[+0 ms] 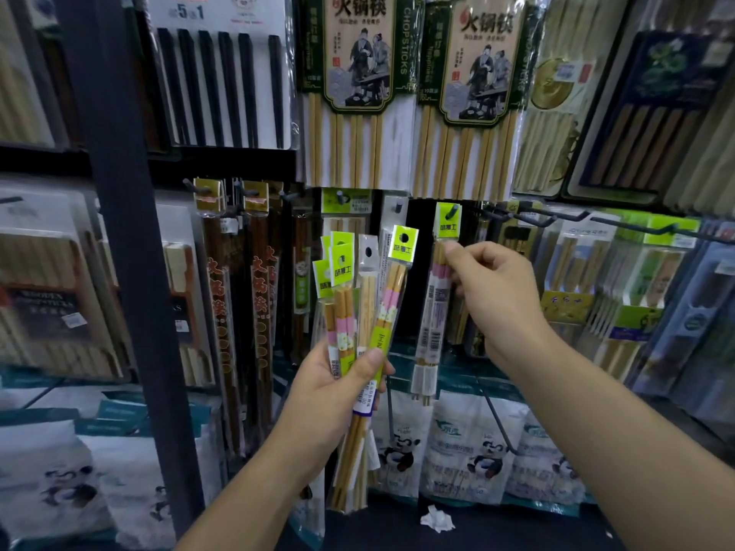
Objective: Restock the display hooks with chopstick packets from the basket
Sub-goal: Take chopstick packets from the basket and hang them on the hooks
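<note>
**A:** From the head view, what is the left hand doing?

**B:** The left hand (338, 387) grips a fanned bunch of chopstick packets (370, 312). Its fingers are curled round them and the thumb is pressed across the fronts. The green header cards point up, in front of the display.

**A:** And the right?

**B:** The right hand (493, 296) pinches a single packet (435, 304) just under its green card. That card sits on a display hook (453, 210), and the packet hangs straight down.

**A:** What is around them?

**B:** Large bamboo chopstick packs (354, 93) hang above. Panda-printed bags (477, 443) stand below, with a crumpled white paper (436, 518) near them.
</note>
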The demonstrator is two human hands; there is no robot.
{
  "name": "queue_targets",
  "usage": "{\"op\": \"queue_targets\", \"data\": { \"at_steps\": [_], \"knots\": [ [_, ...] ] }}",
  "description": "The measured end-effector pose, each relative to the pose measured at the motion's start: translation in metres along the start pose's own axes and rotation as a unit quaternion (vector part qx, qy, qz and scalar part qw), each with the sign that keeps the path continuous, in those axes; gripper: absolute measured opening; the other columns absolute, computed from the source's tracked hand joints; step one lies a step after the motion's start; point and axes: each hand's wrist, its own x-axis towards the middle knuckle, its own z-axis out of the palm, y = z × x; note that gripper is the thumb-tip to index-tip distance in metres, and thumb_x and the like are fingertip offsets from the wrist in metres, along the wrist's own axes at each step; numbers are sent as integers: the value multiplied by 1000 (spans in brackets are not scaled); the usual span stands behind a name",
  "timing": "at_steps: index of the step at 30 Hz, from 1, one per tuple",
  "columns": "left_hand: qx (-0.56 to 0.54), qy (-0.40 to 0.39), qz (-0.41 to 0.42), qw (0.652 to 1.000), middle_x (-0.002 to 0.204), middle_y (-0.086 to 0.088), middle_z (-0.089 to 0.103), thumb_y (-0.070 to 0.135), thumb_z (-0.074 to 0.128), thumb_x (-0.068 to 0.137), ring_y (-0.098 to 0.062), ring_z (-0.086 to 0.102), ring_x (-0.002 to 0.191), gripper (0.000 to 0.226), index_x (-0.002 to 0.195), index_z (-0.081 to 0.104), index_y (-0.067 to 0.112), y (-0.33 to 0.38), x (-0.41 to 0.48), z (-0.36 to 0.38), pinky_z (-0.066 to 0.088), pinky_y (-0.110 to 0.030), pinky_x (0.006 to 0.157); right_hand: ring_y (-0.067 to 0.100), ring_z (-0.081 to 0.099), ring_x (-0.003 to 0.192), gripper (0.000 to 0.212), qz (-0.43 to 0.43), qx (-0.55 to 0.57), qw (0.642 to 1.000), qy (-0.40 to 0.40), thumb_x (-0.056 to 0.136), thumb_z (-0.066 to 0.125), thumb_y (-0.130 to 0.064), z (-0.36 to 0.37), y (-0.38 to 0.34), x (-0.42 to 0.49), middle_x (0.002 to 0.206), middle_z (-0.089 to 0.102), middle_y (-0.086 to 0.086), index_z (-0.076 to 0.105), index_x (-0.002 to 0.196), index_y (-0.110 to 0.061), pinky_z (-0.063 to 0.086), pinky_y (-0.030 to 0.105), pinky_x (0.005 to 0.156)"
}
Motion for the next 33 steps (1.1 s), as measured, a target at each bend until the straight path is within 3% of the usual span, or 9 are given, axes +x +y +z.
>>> {"op": "queue_targets", "data": {
  "at_steps": [4,8,12,14,17,19,26,33],
  "knots": [
    [12,4,10,1000,93,-5,79,59,77,77,-14,74,88,26,98,71,46,0,-1,4,52,-35,81,1,61,64,21,0,43,995,-92,97,66,-32,7,-5,-13,77,73,-7,76,82,-24,47,14,54],
    [16,-6,28,999,94,-4,79,52,75,77,-15,74,96,21,97,71,47,3,-3,8,53,-34,89,2,60,63,20,-10,51,994,-93,98,65,-24,13,-7,-16,70,70,-11,74,80,-23,45,15,54],
    [-7,6,15,1000,104,5,79,47,70,82,-7,74,95,23,105,74,45,5,-3,7,56,-24,77,5,57,60,25,-4,75,996,-52,99,63,-21,10,-11,-11,65,66,-8,71,75,-20,44,17,50],
    [-12,19,16,1000,105,10,78,41,67,84,-5,73,99,24,107,76,36,4,-2,5,55,-14,76,6,57,59,28,-5,84,996,-25,100,62,-22,7,-16,-5,66,66,-5,70,74,-20,44,17,51],
    [-12,21,10,1000,79,-4,68,37,66,87,-19,66,74,25,105,73,21,3,-1,2,55,-23,62,5,55,53,32,-19,92,996,6,102,60,-20,4,-23,4,58,62,-8,66,70,-18,43,14,48],
    [-10,20,7,1000,73,-6,62,39,66,86,-18,60,66,34,110,69,15,2,0,0,53,-28,57,5,52,51,32,-25,69,997,21,102,60,-21,2,-24,9,57,59,-7,66,71,-16,42,15,47],
    [0,-2,8,1000,71,-1,62,41,65,85,-13,60,63,41,115,66,13,0,0,0,52,-27,57,5,46,49,30,-26,5,999,37,98,61,-22,0,-14,20,56,53,-3,65,80,1,38,12,45],
    [-7,11,8,1000,73,-4,65,42,71,83,-17,63,66,34,108,69,20,-2,2,-2,55,-28,60,6,54,59,26,-23,-53,998,41,97,64,-28,-3,-4,20,62,61,-7,70,76,-14,48,18,57]
  ]
}}
